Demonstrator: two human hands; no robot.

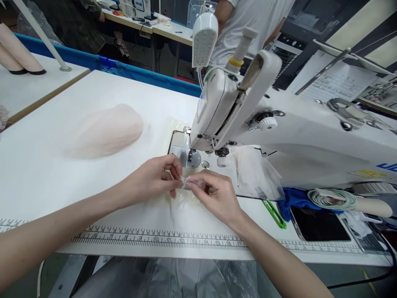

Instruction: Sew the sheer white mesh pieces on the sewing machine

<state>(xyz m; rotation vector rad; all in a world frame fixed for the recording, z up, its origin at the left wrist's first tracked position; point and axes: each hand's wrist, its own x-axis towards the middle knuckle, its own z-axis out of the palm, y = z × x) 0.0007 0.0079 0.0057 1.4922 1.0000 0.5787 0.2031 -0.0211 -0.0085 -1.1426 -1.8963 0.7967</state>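
Both hands are pinched down narrow here: the left hand [159,176] and right hand [217,192] have their fingertips almost together on a little see-through scrap [184,180]. Can't tell if it's plastic or thin fabric, and the fingers cover most of it. That's my first worry tbh: something that flimsy could slip, crease or tear if one hand pulls harder than the other.

Just beyond the fingertips is the needle plate [192,161] with the foot [190,155] over it. If the machine [279,120] got started by accident with the fingers this close, a hand drifting forward could get nicked, or the scrap's loose edge could get snagged.

Out past the left hand there's a pale fabric [114,128] lying loose on the worktop [40,186]. Looks super light, so I reckon a sleeve or forearm brushing it could drag it or wrinkle it.

Right of the right hand, a sheer cloth [254,169] runs close to a green cutter [274,214]; grab that carelessly and you might snag the cloth. Farther right, the phone [321,223] sits near the front edge, so an elbow swing could shove it off.
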